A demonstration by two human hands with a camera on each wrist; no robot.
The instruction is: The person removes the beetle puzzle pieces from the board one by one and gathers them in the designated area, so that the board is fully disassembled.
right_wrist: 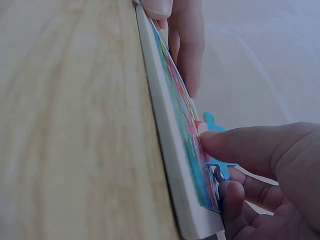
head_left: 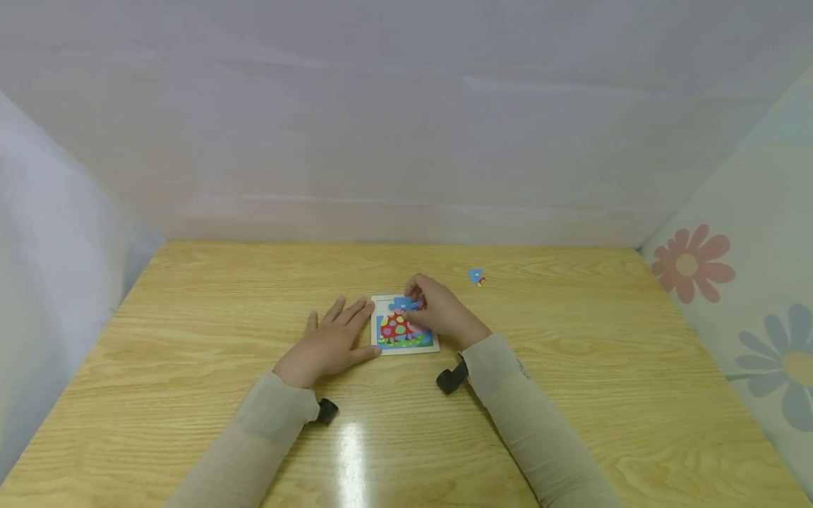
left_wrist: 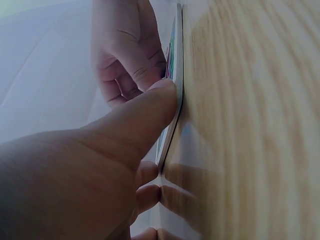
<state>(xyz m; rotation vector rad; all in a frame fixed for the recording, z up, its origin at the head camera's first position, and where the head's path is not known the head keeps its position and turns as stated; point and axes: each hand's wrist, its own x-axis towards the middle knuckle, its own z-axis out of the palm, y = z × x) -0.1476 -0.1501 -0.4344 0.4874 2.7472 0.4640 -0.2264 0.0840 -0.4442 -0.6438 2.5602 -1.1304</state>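
A small white-framed jigsaw puzzle lies on the table, its picture showing a red dotted figure over green and blue. My right hand pinches a blue puzzle piece over the upper part of the frame. In the right wrist view that blue piece sits tilted between thumb and fingers, above the board's surface. My left hand lies with its fingers spread, thumb and fingertips touching the frame's left side. The left wrist view shows the left thumb pressing on the frame's edge.
Another puzzle piece, blue with some red and yellow, lies on the wooden table beyond the right hand. A pale wall rises behind the table's far edge. Flowers decorate the wall panel on the right.
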